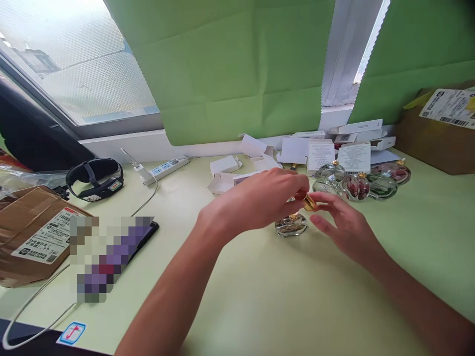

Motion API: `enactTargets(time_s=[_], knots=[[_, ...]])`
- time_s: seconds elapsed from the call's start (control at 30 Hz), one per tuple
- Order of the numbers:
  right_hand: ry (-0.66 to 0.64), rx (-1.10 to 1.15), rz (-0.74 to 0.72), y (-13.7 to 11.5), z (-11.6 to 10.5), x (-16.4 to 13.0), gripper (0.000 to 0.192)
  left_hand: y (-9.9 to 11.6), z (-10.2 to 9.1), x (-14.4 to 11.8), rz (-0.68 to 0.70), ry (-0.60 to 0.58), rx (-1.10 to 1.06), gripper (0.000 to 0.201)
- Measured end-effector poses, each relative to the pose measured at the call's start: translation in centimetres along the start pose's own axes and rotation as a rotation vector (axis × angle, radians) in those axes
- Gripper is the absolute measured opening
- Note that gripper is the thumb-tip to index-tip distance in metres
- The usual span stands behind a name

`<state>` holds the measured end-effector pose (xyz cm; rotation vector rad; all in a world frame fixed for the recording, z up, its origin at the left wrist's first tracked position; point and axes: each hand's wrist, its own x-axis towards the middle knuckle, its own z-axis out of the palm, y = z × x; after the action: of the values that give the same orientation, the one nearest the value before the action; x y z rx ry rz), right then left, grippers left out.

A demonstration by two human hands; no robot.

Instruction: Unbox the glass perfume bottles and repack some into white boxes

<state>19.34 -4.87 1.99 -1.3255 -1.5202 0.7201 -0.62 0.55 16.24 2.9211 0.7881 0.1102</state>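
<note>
A small clear glass perfume bottle (291, 227) with a gold neck stands on the table, just below my hands. My left hand (260, 200) reaches over it, fingers curled round a shiny gold cap (309, 202) with a dark red part beside it. From the other side, my right hand (343, 225) pinches the same cap between its fingertips, its thumb held a little lower. The left fingers hide part of the cap. Whether the cap touches the bottle's neck I cannot tell.
Several round perfume bottles (355, 187) stand behind my right hand. White cartons (321, 154), some opened, lie along the window sill. Brown boxes (438, 133) flank the table. On the left are a black headband (94, 179), a power strip (168, 169) and a phone (150, 230).
</note>
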Motion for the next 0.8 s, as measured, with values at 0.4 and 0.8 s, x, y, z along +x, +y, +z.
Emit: enactTargets(time_s=[0.4, 0.8], knots=[[-0.321, -0.184, 0.025, 0.9, 0.6, 0.0, 0.056, -1.4, -1.3, -1.1, -0.051, 0.110, 0.014, 0.028], [-0.300, -0.174, 0.037, 1.2, 0.8, -0.1, 0.055, -0.9, -0.6, -0.7, -0.043, 0.028, -0.008, 0.027]])
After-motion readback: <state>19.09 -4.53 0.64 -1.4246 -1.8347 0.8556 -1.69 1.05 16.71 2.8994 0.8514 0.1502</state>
